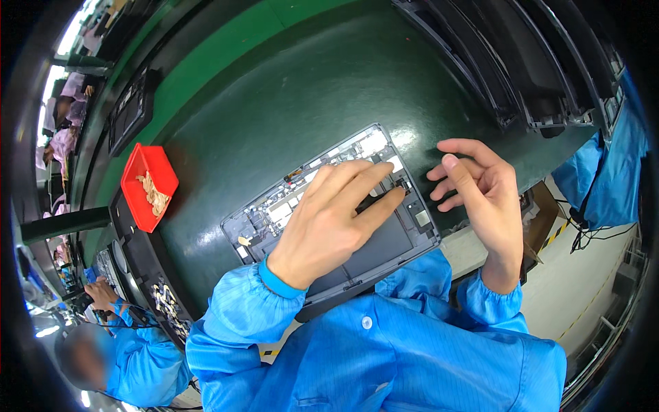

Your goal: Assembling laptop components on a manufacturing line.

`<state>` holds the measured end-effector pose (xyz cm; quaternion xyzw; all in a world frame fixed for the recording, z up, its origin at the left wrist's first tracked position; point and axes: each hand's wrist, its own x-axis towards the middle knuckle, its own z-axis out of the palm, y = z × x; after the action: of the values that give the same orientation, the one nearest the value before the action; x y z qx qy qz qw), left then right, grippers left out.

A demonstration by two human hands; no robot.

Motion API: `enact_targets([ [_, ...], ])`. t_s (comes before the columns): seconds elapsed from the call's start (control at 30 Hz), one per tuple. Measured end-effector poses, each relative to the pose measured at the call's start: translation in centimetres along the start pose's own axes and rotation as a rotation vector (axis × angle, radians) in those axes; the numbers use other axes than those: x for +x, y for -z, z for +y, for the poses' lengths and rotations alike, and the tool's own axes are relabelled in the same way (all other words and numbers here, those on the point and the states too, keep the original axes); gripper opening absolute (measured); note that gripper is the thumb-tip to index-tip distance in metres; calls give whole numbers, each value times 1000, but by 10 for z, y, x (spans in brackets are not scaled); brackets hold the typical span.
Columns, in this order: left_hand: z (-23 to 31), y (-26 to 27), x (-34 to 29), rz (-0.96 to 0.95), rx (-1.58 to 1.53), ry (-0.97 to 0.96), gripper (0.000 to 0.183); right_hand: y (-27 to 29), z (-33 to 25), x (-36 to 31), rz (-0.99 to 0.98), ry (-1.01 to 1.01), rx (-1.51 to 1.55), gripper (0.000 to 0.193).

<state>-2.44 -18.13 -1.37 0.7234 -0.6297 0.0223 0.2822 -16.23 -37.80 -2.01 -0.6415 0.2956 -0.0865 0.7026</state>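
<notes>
Left hand point(325, 226), palm down with its fingers fanned apart, lies across the middle of a thin, dark-grey, flat device chassis point(384, 244) and hides part of the green-and-silver circuit board point(371, 144) along the chassis's far edge; its thumb is out of sight, so whether anything is pinched beneath the palm cannot be told. Right hand point(489, 189), loosely curled with nothing visible in its grasp, hangs just off the chassis's right end, its palm partly masked by the thumb. Bright blue sleeves cover both forearms, and a blue smock point(371, 343) meets the chassis's near side, making that edge hard to follow. Under the chassis spreads a glossy dark-green tabletop point(288, 89). Well left of the chassis sits a bright-red, open plastic bin point(134, 196) of small beige pieces too indistinct to identify, and nearer the person a long black tray point(147, 257) holds a jumble of pale bits. Beyond the chassis to the right, long black panels point(473, 62) stand in a row, cut off by the rim. Past the chassis's left end, a co-worker in blue point(147, 367) is partly visible; the room behind is warped and blurred.
</notes>
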Motion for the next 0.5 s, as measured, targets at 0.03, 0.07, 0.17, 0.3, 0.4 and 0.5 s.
enact_targets([
  [0.03, 0, 0, 0, -4, -3, -3, 33, 0, 1, 1, 4, -2, 2, 31],
  [0.07, 1, 0, 0, -27, -10, -15, 34, 1, 1, 1, -7, -4, 4, 31],
  [0.17, -2, -2, 0, -29, -31, -32, 34, 0, 3, 3, -25, 0, 6, 29],
  [0.3, -6, -7, 0, -6, -67, -44, 33, -1, 4, 5, -47, 1, -4, 29],
  [0.4, -6, -8, 1, -10, -70, -38, 31, -1, 6, 4, -55, -16, -35, 27],
  [0.5, -6, -9, 2, -4, -67, -45, 30, -3, 10, 3, -100, -27, -144, 25],
])
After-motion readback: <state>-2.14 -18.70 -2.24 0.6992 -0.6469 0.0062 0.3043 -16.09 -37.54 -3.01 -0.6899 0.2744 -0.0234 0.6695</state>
